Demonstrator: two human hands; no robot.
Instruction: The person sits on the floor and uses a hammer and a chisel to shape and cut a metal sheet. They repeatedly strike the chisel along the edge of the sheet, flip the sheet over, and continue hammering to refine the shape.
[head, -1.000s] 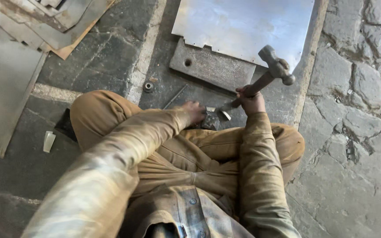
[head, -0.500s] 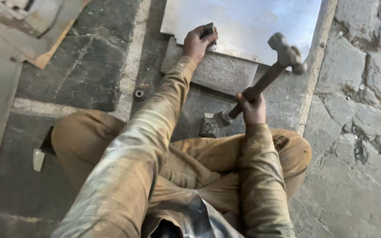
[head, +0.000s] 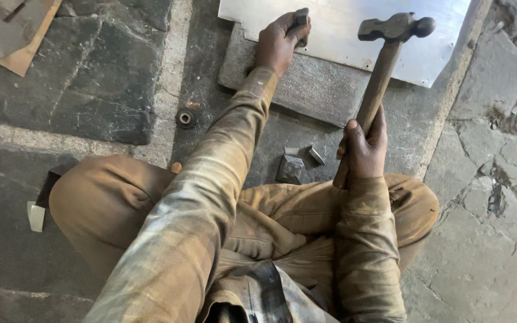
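Left hand (head: 277,43) clenched around punch (head: 301,23) set on metal sheet (head: 342,30), right hand (head: 363,146) gripping raised hammer (head: 384,66), blow not yet struck.

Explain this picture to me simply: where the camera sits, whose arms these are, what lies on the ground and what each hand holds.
The camera is worn on a person's head and looks down at their own arms and folded legs. They sit on a stone floor. The right hand holds a hammer by its wooden handle, head raised. The left hand holds a small dark metal tool against a metal sheet, which lies on a flat slab. Small metal bits lie near the knees, and a ring to the left.
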